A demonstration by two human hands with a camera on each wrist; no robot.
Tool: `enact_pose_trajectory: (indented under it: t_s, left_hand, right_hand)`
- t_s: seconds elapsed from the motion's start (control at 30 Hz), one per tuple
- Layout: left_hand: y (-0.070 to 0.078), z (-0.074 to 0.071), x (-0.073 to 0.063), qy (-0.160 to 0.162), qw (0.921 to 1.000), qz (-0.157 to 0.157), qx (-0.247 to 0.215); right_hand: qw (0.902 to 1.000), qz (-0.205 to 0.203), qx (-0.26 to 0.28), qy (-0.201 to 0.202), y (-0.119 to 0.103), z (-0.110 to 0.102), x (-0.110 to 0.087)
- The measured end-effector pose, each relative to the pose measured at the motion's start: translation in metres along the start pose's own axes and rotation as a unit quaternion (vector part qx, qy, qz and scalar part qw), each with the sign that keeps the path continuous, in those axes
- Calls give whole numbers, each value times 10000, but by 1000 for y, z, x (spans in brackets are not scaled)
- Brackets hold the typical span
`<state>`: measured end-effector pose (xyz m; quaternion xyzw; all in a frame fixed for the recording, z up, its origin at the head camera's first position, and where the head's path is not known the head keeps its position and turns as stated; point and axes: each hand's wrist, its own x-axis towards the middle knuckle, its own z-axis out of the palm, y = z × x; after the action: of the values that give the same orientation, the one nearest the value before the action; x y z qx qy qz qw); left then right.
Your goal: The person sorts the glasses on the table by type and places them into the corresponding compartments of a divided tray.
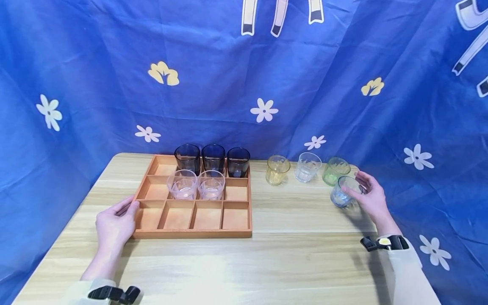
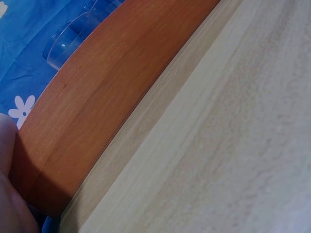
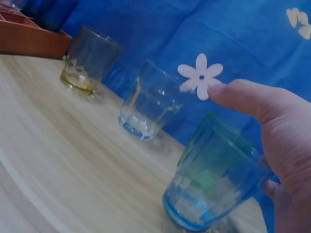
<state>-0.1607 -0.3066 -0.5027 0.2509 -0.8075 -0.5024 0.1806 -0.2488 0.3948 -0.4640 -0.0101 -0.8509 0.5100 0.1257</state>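
At the table's right, my right hand is around a blue-tinted glass, which stands upright. Its thumb reaches out straight, with a visible gap to the rim in the right wrist view; the fingers are partly hidden behind the glass. My left hand touches the left side of a wooden compartment tray, its fingers fairly straight along the wall. Three dark glasses stand in the tray's back row. Two pale pinkish clear glasses occupy the middle row.
Beside the blue glass stands a green glass. Further left are a clear glass and a yellow glass, both near the back edge of the wooden table. A blue patterned curtain hangs behind and at both sides.
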Motion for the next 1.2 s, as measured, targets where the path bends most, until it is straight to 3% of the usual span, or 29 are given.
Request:
enact_pose_trajectory:
  t_s: [0.43,0.63,0.9,1.2]
  left_hand:
    - [2,0,-1,11,10000,-9,30]
    - [3,0,-3,61,10000,-1,-33]
    - [-1,2,-2,67,9999,67,-70]
    - [-1,0,-1,35,9998,145,-104]
  right_hand:
    - [9952,508,841,31,32,13,-4]
    - [9919,527,1152,36,40,17,-4]
    - [9841,348,1727,226,35,21,-8]
    - [9768,246,2125,119,6,34,-18]
